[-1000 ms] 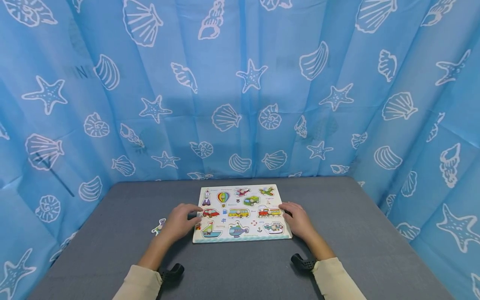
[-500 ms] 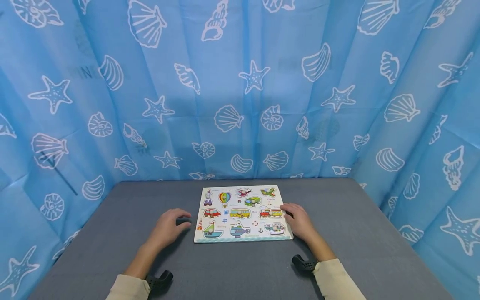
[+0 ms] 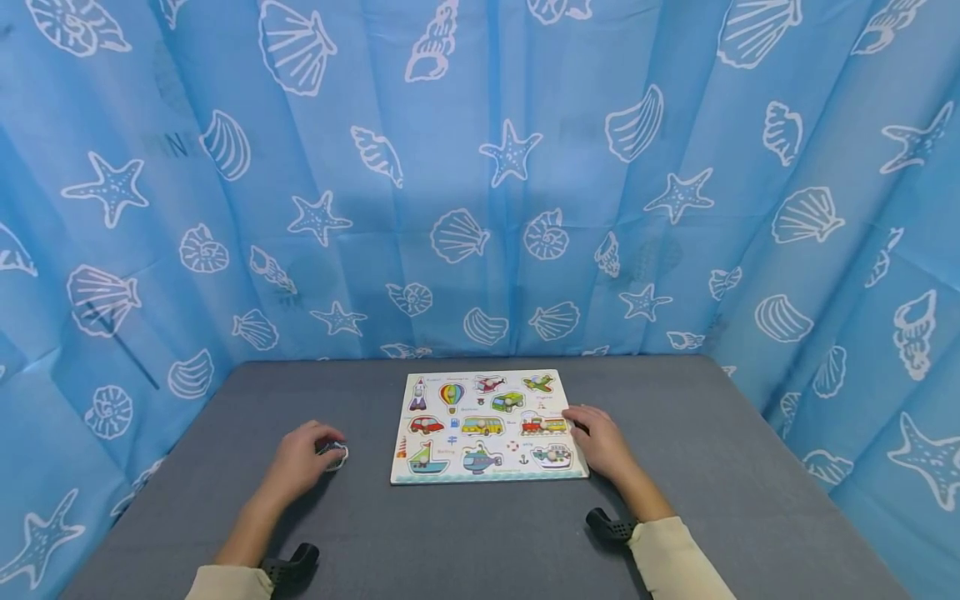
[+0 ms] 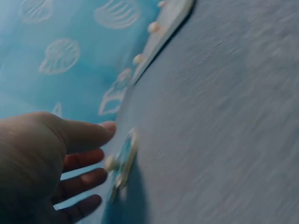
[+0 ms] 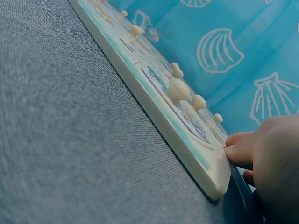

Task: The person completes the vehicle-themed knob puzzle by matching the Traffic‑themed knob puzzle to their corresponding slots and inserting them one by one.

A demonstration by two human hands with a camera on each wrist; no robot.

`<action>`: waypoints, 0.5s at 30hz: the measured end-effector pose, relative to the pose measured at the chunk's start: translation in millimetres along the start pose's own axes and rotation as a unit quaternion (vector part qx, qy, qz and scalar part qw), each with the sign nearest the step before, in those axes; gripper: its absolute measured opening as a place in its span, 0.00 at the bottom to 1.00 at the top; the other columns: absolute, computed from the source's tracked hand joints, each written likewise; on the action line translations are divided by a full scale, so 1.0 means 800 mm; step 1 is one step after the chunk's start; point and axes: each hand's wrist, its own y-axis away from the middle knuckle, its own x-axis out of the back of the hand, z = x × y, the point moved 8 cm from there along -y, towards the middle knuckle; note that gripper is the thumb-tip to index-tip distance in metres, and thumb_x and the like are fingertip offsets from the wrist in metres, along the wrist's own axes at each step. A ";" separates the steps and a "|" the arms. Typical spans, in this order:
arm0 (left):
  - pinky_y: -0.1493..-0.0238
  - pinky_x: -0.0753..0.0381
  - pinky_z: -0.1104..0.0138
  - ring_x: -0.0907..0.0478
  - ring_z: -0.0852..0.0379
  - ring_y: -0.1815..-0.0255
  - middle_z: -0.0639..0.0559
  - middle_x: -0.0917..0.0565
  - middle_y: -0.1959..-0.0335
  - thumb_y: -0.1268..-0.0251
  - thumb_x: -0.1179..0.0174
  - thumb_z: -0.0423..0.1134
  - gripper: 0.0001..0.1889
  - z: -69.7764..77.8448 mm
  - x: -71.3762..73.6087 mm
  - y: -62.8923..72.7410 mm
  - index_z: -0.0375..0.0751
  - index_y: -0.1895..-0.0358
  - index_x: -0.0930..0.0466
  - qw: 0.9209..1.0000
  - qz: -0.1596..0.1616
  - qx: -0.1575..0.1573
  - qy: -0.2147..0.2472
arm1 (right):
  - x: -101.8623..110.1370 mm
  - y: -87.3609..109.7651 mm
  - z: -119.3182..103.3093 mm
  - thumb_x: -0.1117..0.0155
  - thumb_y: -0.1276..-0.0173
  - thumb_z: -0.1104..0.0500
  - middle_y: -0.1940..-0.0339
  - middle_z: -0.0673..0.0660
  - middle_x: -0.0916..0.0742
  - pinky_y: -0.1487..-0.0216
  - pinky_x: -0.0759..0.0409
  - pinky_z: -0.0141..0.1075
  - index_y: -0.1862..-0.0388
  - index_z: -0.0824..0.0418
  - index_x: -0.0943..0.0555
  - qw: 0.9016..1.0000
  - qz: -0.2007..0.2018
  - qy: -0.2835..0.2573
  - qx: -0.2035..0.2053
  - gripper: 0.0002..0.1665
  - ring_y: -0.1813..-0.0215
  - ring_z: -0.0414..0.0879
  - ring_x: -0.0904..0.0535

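A white wooden knob puzzle board (image 3: pixel 480 479) with vehicle pictures lies flat on the dark table. My left hand (image 3: pixel 300 458) is left of it, above a small knobbed cut-out piece (image 3: pixel 339 457) with a pale rim. In the left wrist view, that piece (image 4: pixel 125 161) appears tilted, its knob close to my spread thumb and fingers. Contact with the knob cannot be made out, and my hand hides part of the picture. My right hand (image 3: pixel 602 442) rests at the board's right edge, and its fingertips (image 5: pixel 232 148) touch the side near the corner.
A blue curtain (image 3: pixel 480 275) with white shell prints hangs behind the table (image 3: pixel 480 542) and along both sides. Round wooden knobs (image 5: pixel 178 90) stick up from the board. Black bands (image 3: pixel 611 527) sit on both wrists.
My left hand has let go of the board's left edge and moved left to the small cut-out piece. The right hand stays at the right edge.
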 end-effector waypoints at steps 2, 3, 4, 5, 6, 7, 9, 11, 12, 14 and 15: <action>0.61 0.24 0.55 0.23 0.52 0.62 0.52 0.21 0.65 0.42 0.31 0.34 0.07 -0.013 0.004 0.003 0.41 0.60 0.15 0.999 -0.012 0.027 0.013 | 0.000 0.000 0.000 0.44 0.30 0.69 0.38 0.67 0.22 0.34 0.40 0.59 0.41 0.70 0.22 1.000 0.000 0.002 -0.003 0.19 0.32 0.66 0.35; 0.62 0.25 0.55 0.24 0.52 0.62 0.52 0.21 0.65 0.42 0.32 0.34 0.07 -0.019 0.005 0.005 0.40 0.60 0.15 0.999 -0.020 0.040 0.020 | 0.000 -0.001 0.000 0.44 0.30 0.69 0.38 0.67 0.22 0.34 0.40 0.59 0.41 0.70 0.22 1.000 -0.001 0.003 -0.004 0.19 0.32 0.65 0.35; 0.61 0.25 0.56 0.23 0.53 0.62 0.51 0.21 0.65 0.42 0.32 0.34 0.07 -0.023 0.006 0.006 0.40 0.60 0.16 0.998 -0.026 0.049 0.025 | 0.000 -0.001 0.001 0.44 0.30 0.69 0.37 0.67 0.22 0.34 0.40 0.59 0.41 0.69 0.22 1.000 -0.001 0.003 -0.006 0.19 0.31 0.65 0.36; 0.61 0.25 0.56 0.24 0.53 0.62 0.51 0.21 0.64 0.41 0.32 0.35 0.08 -0.028 0.006 0.006 0.40 0.60 0.16 0.997 -0.033 0.058 0.029 | 0.000 -0.001 0.001 0.44 0.30 0.69 0.37 0.67 0.22 0.34 0.40 0.59 0.41 0.69 0.22 1.000 -0.001 0.002 -0.007 0.19 0.31 0.65 0.36; 0.61 0.25 0.56 0.24 0.53 0.62 0.51 0.21 0.64 0.41 0.32 0.35 0.08 -0.031 0.006 0.007 0.40 0.59 0.16 0.997 -0.038 0.064 0.033 | 0.000 -0.001 0.001 0.44 0.30 0.69 0.37 0.67 0.22 0.34 0.40 0.59 0.41 0.69 0.22 1.000 -0.002 0.002 -0.006 0.19 0.31 0.65 0.36; 0.61 0.25 0.57 0.24 0.54 0.62 0.51 0.21 0.64 0.41 0.32 0.35 0.08 -0.033 0.007 0.008 0.40 0.59 0.16 0.996 -0.043 0.067 0.035 | 0.000 -0.001 0.001 0.44 0.30 0.69 0.37 0.67 0.22 0.34 0.40 0.59 0.41 0.69 0.22 1.000 -0.002 0.002 -0.006 0.19 0.31 0.65 0.35; 0.62 0.25 0.57 0.24 0.55 0.63 0.51 0.21 0.64 0.41 0.32 0.36 0.08 -0.036 0.007 0.009 0.40 0.59 0.16 0.995 -0.050 0.072 0.038 | 0.000 -0.001 0.002 0.44 0.30 0.69 0.37 0.67 0.22 0.34 0.40 0.59 0.41 0.70 0.22 1.000 -0.003 0.002 -0.004 0.19 0.32 0.65 0.36; 0.63 0.26 0.59 0.24 0.55 0.64 0.52 0.21 0.65 0.41 0.32 0.36 0.08 -0.038 0.006 0.009 0.40 0.59 0.16 0.995 -0.054 0.076 0.038 | 0.000 -0.002 0.002 0.44 0.29 0.69 0.37 0.67 0.23 0.34 0.40 0.59 0.41 0.70 0.22 1.000 -0.004 0.001 -0.002 0.19 0.32 0.65 0.36; 0.64 0.26 0.59 0.25 0.56 0.65 0.52 0.21 0.65 0.41 0.32 0.36 0.08 -0.039 0.006 0.009 0.40 0.59 0.16 0.995 -0.054 0.077 0.037 | 0.000 -0.002 0.001 0.44 0.29 0.69 0.37 0.67 0.23 0.34 0.40 0.59 0.41 0.70 0.22 1.000 -0.004 0.002 -0.001 0.19 0.32 0.65 0.36; 0.65 0.26 0.59 0.25 0.56 0.65 0.52 0.21 0.65 0.41 0.32 0.36 0.08 -0.039 0.006 0.010 0.40 0.59 0.16 0.995 -0.056 0.080 0.035 | 0.000 -0.001 0.001 0.44 0.30 0.69 0.37 0.67 0.22 0.34 0.40 0.59 0.41 0.70 0.22 1.000 -0.003 0.004 -0.001 0.19 0.32 0.65 0.35; 0.65 0.26 0.59 0.25 0.56 0.65 0.52 0.21 0.65 0.42 0.32 0.36 0.08 -0.039 0.006 0.011 0.40 0.59 0.16 0.995 -0.055 0.081 0.034 | 0.000 -0.001 0.000 0.44 0.30 0.69 0.37 0.67 0.22 0.34 0.40 0.59 0.41 0.70 0.22 1.000 -0.002 0.006 0.000 0.19 0.32 0.66 0.35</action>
